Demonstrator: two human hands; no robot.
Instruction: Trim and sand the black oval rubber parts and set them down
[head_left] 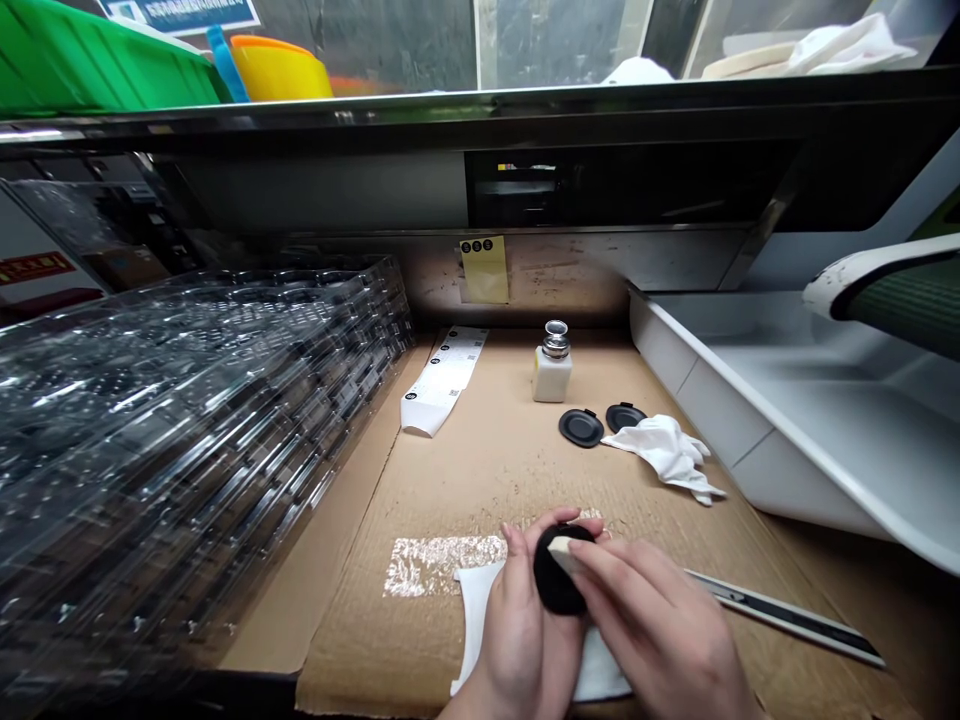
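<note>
Near the front of the cardboard, my left hand [521, 625] is closed around a black oval piece [553, 588], its face turned up. Between the fingertips of my right hand [664, 625] is a small off-white wedge [562, 550], its tip against the face of the black piece. What the wedge is made of I cannot tell. A white cloth [472, 615] lies under my hands, partly covered by them. To the right of my right hand lies a slim utility knife [795, 622], one end hidden behind that hand.
Stacked clear plastic trays [247, 400] fill the left side. A white bin [690, 400] borders the right. Farther back are a pump bottle [553, 377], two black oval caps [581, 428], a crumpled white cloth [664, 450] and a label sheet [448, 372]. A shelf [450, 112] crosses above.
</note>
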